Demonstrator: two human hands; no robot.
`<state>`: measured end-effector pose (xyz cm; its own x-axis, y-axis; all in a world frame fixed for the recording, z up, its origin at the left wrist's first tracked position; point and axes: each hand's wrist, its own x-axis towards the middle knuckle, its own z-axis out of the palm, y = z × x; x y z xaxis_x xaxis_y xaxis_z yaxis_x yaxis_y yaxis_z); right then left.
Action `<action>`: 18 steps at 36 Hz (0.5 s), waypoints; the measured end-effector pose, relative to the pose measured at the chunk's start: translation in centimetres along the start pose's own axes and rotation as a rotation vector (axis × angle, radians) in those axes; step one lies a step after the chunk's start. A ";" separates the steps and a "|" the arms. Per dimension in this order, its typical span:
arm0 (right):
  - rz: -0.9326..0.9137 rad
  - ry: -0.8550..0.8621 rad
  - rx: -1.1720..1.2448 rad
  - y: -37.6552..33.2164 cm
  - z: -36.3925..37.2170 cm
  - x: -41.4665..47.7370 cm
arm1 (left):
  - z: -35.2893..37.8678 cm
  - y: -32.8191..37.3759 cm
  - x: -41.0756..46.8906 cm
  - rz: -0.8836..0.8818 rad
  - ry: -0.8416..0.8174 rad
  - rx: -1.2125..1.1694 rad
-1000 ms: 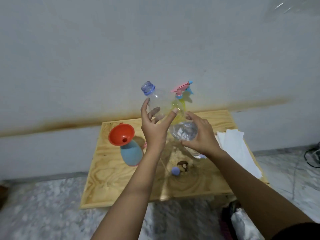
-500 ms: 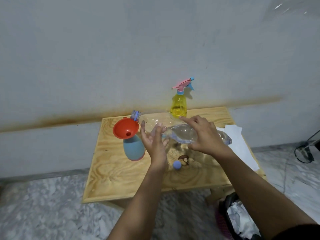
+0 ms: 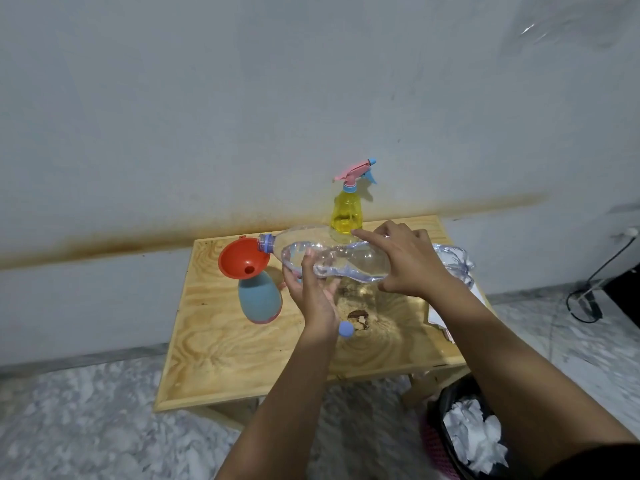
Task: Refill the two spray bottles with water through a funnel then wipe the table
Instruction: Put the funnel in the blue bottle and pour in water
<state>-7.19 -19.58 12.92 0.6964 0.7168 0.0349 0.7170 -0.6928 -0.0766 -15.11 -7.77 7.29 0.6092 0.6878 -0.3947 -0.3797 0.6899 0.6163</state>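
A clear plastic water bottle [image 3: 346, 259] lies almost level above the wooden table [image 3: 242, 358], its open blue-ringed neck at the rim of an orange funnel [image 3: 239, 259]. The funnel sits in a blue spray bottle [image 3: 259, 299] without its head. My left hand [image 3: 313, 292] cups the water bottle from below near its shoulder. My right hand [image 3: 405, 261] grips its rear half from above. A yellow spray bottle [image 3: 346, 214] with a pink trigger head stands at the table's back edge, behind the water bottle.
A small blue cap [image 3: 345, 329] lies on the table beside a dark stain [image 3: 358, 317]. White paper towels [image 3: 446, 317] lie at the table's right edge. A bin with crumpled paper [image 3: 467, 434] stands on the floor at lower right. A wall rises directly behind the table.
Both hands tipped the water bottle from nearly upright to level and carried its neck left to the funnel's rim. The view shifted slightly.
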 end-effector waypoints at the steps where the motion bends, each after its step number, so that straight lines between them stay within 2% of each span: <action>1: -0.002 -0.006 -0.008 -0.1 -0.1 0.0 | 0.0 0.0 0.0 -0.009 0.001 -0.009; 18: -0.026 -0.014 -0.111 -0.2 -1.5 0.6 | 0.5 -0.5 -0.4 -0.069 0.077 -0.073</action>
<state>-6.84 -19.16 14.46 0.6779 0.7349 0.0218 0.7341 -0.6782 0.0351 -14.81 -8.50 7.41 0.5812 0.6518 -0.4873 -0.3900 0.7486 0.5361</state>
